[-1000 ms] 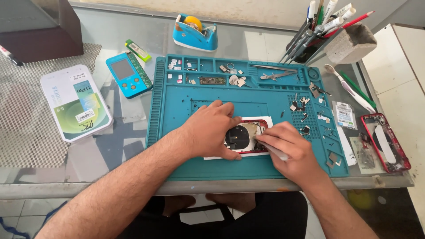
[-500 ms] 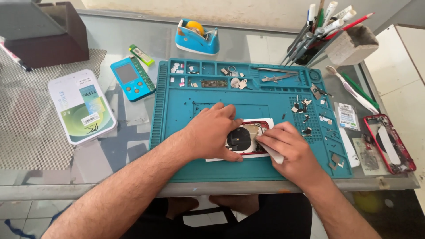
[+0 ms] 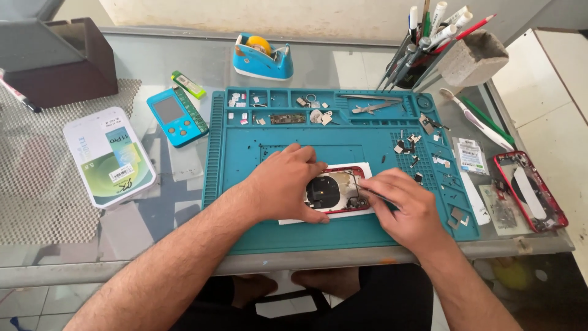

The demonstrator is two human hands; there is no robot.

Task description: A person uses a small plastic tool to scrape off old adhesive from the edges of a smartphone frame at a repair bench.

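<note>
Opened red phone housing (image 3: 334,190) lay on a white sheet (image 3: 361,167) at the centre of the teal work mat (image 3: 245,202). Left hand (image 3: 285,184) rested flat over its left end, fingers together, steadying it. Right hand (image 3: 407,205) pinched a thin dark tool (image 3: 367,191), tip inside the housing. A second red housing (image 3: 530,190) sat well apart, at right.

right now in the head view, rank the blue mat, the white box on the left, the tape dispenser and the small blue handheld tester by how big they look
1. blue mat, by far the largest.
2. white box.
3 and 4. tape dispenser and blue handheld tester look about alike; the dispenser sits farther from the camera, so I won't rank them.
</note>
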